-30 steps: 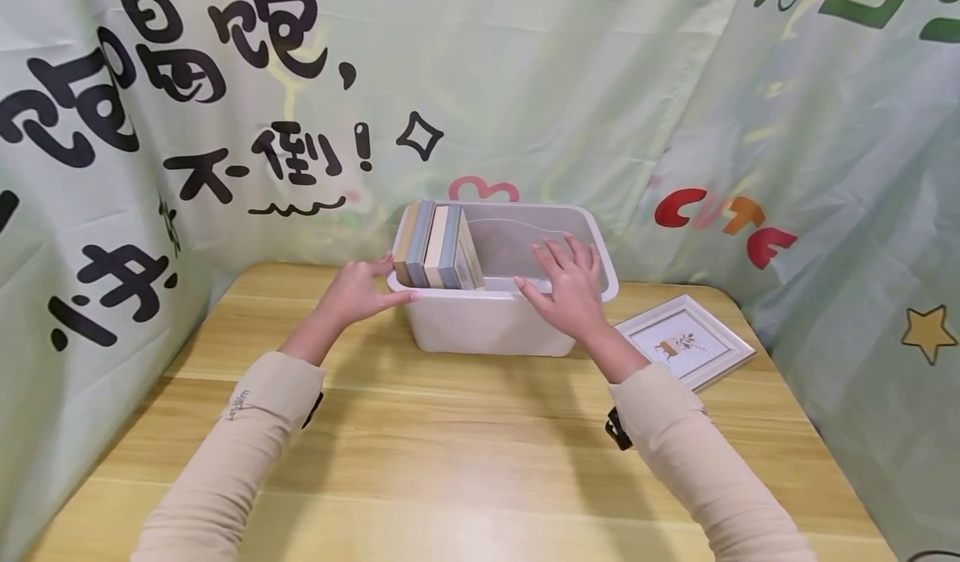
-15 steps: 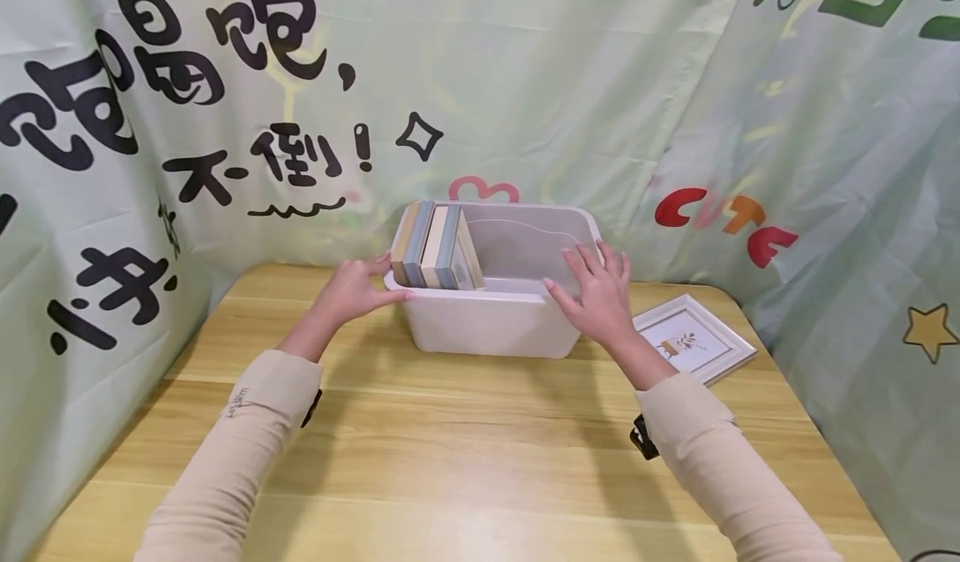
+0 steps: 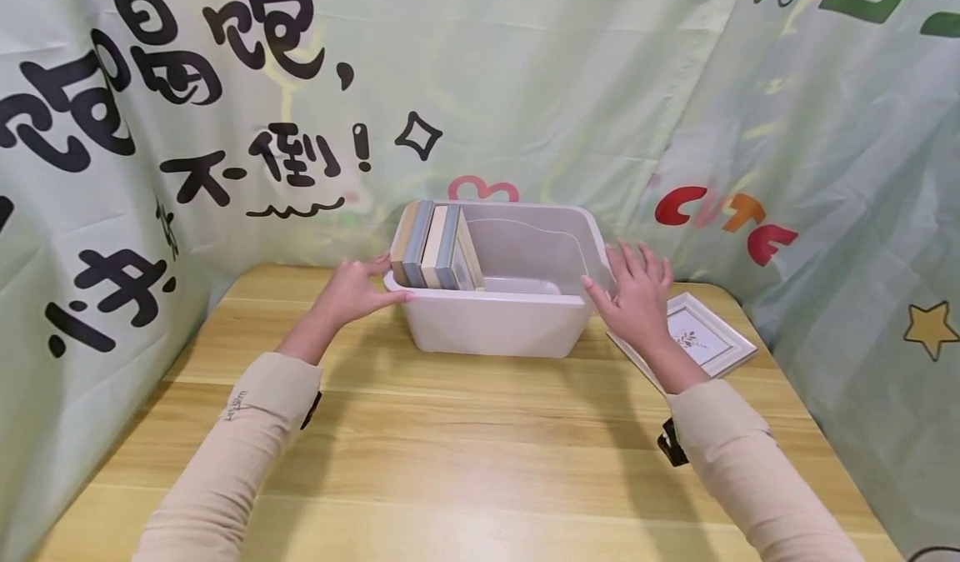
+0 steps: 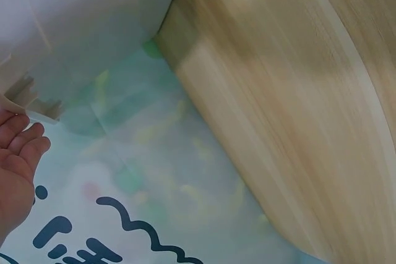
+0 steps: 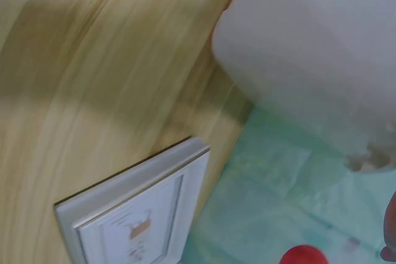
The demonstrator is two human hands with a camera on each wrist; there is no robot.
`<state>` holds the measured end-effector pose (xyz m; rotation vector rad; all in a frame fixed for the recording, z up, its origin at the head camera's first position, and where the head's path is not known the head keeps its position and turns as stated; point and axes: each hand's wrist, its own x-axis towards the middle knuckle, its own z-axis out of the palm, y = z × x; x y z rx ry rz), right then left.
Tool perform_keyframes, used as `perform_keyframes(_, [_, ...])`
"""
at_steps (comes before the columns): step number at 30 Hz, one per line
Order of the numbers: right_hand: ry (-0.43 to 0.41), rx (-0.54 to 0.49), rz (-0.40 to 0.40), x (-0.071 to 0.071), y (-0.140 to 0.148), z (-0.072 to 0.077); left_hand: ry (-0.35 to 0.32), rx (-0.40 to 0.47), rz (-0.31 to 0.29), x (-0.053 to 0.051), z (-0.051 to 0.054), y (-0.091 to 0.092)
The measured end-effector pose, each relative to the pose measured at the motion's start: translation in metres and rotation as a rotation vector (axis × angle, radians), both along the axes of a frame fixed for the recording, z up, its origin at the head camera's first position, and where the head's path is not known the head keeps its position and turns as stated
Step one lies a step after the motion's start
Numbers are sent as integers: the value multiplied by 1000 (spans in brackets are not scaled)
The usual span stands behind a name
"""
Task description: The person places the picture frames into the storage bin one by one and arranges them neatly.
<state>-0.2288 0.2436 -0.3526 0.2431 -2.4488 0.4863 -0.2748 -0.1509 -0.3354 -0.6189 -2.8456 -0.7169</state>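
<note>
A pale grey plastic storage bin (image 3: 498, 324) stands at the back of the wooden table. Several picture frames (image 3: 438, 249), blue, cream and tan, stand on edge side by side in its left end. My left hand (image 3: 352, 291) holds the bin's left end, with the thumb along the front corner of the rim. In the left wrist view its curled fingers (image 4: 21, 134) meet the bin's side handle. My right hand (image 3: 637, 295) is at the bin's right end, thumb by the rim corner and fingers spread outside it; whether they touch it cannot be told.
A white picture frame (image 3: 701, 337) with a small deer print lies flat on the table right of the bin, partly covered by my right hand. Printed fabric (image 3: 540, 87) hangs behind the table and along its sides. Wooden tabletop (image 3: 465, 454) extends in front of the bin.
My right hand has moved right, from above the bin's opening to outside its right end, over part of the white frame. The left hand has stayed at the left rim.
</note>
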Motion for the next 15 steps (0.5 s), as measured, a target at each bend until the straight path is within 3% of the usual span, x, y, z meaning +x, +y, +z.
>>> perform_keyframes(9, [45,-20,-39,5,25,-16,-4,35,6,1,-2,0])
perform_keyframes(15, [57,-43,-66,10,38,-36,9,49,-1,0,-3,0])
